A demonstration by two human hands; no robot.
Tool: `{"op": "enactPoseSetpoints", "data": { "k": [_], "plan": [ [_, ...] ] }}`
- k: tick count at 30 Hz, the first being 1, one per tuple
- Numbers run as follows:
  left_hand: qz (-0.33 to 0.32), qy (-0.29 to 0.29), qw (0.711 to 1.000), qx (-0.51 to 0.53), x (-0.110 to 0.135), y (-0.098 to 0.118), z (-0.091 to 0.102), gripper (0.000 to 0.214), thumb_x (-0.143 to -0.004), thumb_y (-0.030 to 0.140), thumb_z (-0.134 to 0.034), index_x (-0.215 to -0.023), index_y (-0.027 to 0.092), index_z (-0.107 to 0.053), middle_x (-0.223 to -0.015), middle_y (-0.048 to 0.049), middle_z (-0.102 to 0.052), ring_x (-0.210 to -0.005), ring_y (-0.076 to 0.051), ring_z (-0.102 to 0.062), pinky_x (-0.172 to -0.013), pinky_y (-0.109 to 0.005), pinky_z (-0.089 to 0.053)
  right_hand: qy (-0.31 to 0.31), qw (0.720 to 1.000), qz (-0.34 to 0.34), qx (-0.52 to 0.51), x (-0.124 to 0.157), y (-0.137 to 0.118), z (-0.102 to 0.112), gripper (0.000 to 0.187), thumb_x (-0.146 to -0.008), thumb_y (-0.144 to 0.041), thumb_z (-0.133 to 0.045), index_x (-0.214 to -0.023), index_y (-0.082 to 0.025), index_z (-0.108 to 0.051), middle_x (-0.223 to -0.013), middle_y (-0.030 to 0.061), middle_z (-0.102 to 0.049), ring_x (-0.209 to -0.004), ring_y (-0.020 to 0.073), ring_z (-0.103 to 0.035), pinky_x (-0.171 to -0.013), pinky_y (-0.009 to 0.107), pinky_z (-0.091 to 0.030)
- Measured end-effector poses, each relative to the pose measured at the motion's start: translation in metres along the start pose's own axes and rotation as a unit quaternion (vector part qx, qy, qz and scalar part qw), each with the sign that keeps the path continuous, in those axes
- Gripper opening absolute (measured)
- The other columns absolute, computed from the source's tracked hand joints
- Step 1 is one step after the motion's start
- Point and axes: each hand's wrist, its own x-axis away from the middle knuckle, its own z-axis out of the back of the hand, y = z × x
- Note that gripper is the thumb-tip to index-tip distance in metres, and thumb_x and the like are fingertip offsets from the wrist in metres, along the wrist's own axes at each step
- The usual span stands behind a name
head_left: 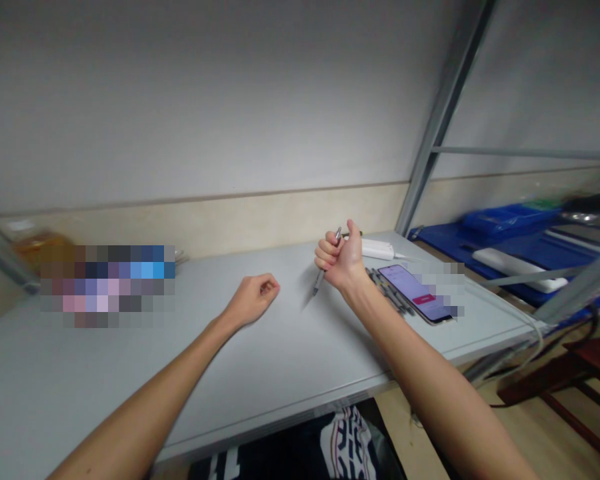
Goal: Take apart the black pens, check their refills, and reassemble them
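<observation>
My right hand [343, 259] is raised above the grey desk [260, 373], its fingers wrapped round a grey pen [319, 283] and the thumb sticking up. The pen slants, its lower end pointing down toward the desk and its clip end showing above the fist. My left hand [253, 298] rests on the desk with loosely curled fingers, and nothing shows in them. Just right of the right wrist lies a bunch of grey pens [393, 297], partly covered by the forearm. A lit phone [413, 292] lies beside them.
Behind my right hand sits a white power strip [377, 249] with a cable. Blurred-out items [107, 287] stand at the left. A metal frame post [435, 133] rises at the right corner, beyond which is a blue surface [445, 247] holding various objects.
</observation>
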Motion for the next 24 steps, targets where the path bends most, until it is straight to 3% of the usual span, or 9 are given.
{"op": "enactPoseSetpoints", "data": {
  "k": [6,12,17,24],
  "plan": [
    [-0.008,-0.006,1.000,-0.013,0.0010,-0.0003,-0.0001,0.015,-0.076,0.022,-0.048,-0.069,0.016,-0.060,-0.060,0.0012,-0.059,-0.057,-0.011,-0.051,-0.058,-0.022,-0.038,0.036,0.999,0.025,0.005,0.0007,-0.0009,0.0009,0.034,-0.080,-0.031,-0.029,-0.049,-0.021,-0.023,-0.036,-0.0092,-0.010,-0.032,0.0069,-0.004,-0.029,0.018,-0.006],
    [-0.017,-0.012,1.000,-0.013,0.0008,-0.0035,-0.0010,0.015,-0.076,0.022,-0.048,-0.070,0.016,-0.061,-0.062,0.0008,-0.060,-0.058,-0.011,-0.051,-0.058,-0.022,-0.038,0.010,1.000,0.013,-0.001,-0.0002,-0.0022,0.0040,0.039,-0.081,-0.044,-0.027,-0.049,-0.022,-0.023,-0.038,-0.0097,-0.011,-0.033,0.0065,-0.005,-0.029,0.018,-0.008],
    [-0.015,-0.006,1.000,-0.009,0.0012,-0.0029,-0.0009,0.016,-0.075,0.023,-0.048,-0.069,0.016,-0.061,-0.059,0.0011,-0.059,-0.057,-0.011,-0.051,-0.058,-0.022,-0.038,0.030,0.999,0.014,0.001,-0.0005,-0.0015,0.0037,0.034,-0.081,-0.032,-0.028,-0.049,-0.021,-0.023,-0.036,-0.0093,-0.011,-0.032,0.0070,-0.005,-0.029,0.018,-0.007],
    [-0.013,0.002,1.000,-0.002,0.0025,0.0010,-0.0004,0.016,-0.075,0.023,-0.048,-0.068,0.016,-0.060,-0.058,0.0017,-0.058,-0.056,-0.010,-0.050,-0.057,-0.021,-0.038,0.029,0.999,0.001,0.020,-0.0011,-0.0010,0.0033,0.044,-0.082,-0.049,-0.030,-0.049,-0.021,-0.025,-0.036,-0.0098,-0.013,-0.030,0.0059,-0.008,-0.029,0.017,-0.007]
  ]
}}
